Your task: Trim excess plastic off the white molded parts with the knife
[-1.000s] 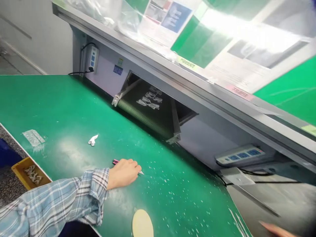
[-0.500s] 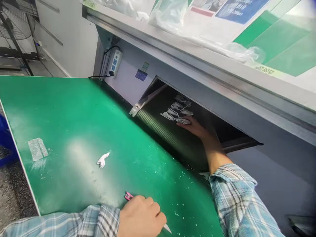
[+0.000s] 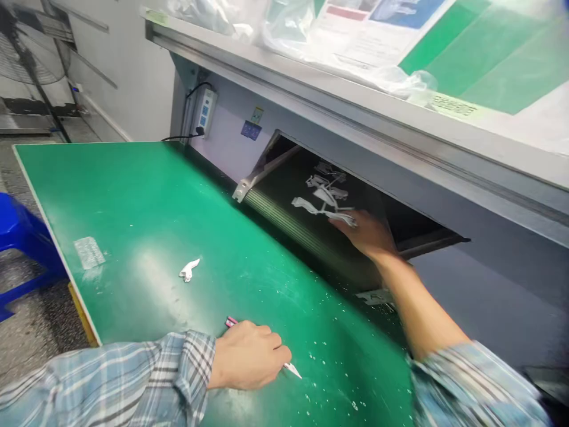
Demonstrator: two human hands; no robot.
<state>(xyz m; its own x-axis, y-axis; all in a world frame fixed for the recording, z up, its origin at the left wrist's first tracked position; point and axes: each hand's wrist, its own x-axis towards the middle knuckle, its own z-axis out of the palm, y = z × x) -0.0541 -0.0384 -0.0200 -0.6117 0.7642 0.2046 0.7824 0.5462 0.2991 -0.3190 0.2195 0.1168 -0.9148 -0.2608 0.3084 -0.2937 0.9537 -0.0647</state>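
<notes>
Well apart, the left hand and right hand work at a glossy green bench.
Left fingers clench a pink-handled craft knife; right fingers touch white moulded pieces on a dark ribbed belt, grip unclear.

The right hand reaches into a dark slot under a long metal shelf edge. That edge hangs low over the slot, so an arm must go in under it. A metal bracket sticks out at the left end of the slot. White pieces lie against the right hand and up the slot, in its way. Over the green table, a hand can pass between the small white scrap and the left hand with its pink knife. A blue stool stands past the left table edge.
</notes>
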